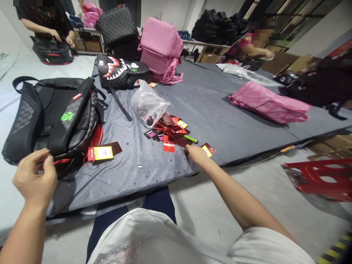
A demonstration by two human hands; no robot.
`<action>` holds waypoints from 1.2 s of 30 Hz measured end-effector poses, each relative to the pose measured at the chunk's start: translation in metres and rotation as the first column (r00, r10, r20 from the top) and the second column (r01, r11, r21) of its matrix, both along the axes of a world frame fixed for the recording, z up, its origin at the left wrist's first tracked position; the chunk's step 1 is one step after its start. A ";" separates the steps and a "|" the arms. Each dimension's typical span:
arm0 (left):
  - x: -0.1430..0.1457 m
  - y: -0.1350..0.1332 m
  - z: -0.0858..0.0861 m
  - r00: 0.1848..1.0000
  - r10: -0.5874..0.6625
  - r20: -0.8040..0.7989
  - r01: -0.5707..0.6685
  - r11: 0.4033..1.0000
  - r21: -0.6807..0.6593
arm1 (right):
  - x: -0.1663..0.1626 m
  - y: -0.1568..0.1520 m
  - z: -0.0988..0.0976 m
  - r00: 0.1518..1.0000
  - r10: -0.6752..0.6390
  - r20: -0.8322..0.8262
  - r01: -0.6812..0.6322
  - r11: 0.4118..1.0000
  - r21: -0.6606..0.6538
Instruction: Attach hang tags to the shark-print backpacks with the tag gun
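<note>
My left hand (35, 176) is at the lower edge of a black checkered backpack (52, 113), its thumb and fingers curled together. Whatever lies between those fingertips is hidden. From the backpack a red, yellow and dark hang tag (103, 152) spreads onto the cloth. My right hand (198, 154) reaches to the near right side of a pile of red and black hang tags (168, 127), fingertips closed on a dark red tag (181, 141). A bright green stick-like thing (190, 138) pokes out of the pile. Behind the pile sits a clear plastic bag (150, 102).
Grey cloth (203, 99) covers the table. A shark-mouth backpack (121, 73), upright pink backpacks (161, 47) and a lying pink backpack (269, 102) are on it. One co-worker (46, 25) handles a bag at far left; another (254, 46) is at back right. A red stool (321, 179) is at right.
</note>
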State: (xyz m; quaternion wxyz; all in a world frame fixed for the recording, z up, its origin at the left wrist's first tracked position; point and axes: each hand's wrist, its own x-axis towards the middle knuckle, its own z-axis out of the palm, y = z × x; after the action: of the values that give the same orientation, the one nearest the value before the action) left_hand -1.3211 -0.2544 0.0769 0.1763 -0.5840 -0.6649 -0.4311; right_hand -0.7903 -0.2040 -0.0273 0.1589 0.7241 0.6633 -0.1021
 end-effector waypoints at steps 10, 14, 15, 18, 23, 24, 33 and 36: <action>-0.057 0.038 0.006 0.952 -0.053 -0.301 -0.105 0.870 -0.482 | 0.033 0.088 0.064 0.977 -0.147 0.153 0.061 0.886 0.459; -0.052 0.028 0.003 0.952 -0.080 -0.297 -0.094 0.843 -0.530 | -0.008 0.125 0.044 0.993 0.105 0.052 -0.117 0.875 0.469; -0.051 0.024 0.002 0.953 -0.075 -0.293 -0.102 0.832 -0.545 | -0.016 0.129 0.037 0.985 0.172 0.007 -0.154 0.857 0.491; -0.051 0.016 0.000 0.948 -0.050 -0.313 -0.147 0.806 -0.574 | -0.014 0.121 0.017 0.961 0.235 -0.147 -0.099 0.787 0.609; -0.044 -0.003 -0.002 0.916 -0.028 -0.401 -0.200 0.834 -0.515 | 0.043 0.071 -0.009 0.927 -0.191 -0.324 0.329 0.829 0.452; -0.039 -0.008 -0.003 0.906 -0.015 -0.423 -0.218 0.840 -0.497 | 0.052 0.060 -0.014 0.921 -0.239 -0.307 0.348 0.858 0.378; 0.043 -0.078 -0.024 0.874 0.070 -0.480 -0.214 0.944 -0.250 | 0.045 0.040 -0.025 0.995 -0.102 -0.020 0.104 0.960 0.258; 0.083 -0.117 -0.007 0.847 -0.022 -0.532 -0.202 0.911 -0.359 | 0.079 0.029 -0.031 0.983 -0.171 -0.072 0.184 0.951 0.250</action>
State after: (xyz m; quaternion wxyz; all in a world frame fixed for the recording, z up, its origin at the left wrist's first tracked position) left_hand -1.2378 -0.3717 0.0700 0.2478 -0.6701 -0.6925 -0.1006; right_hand -0.7115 -0.1746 -0.0585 0.0380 0.7925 0.6068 -0.0478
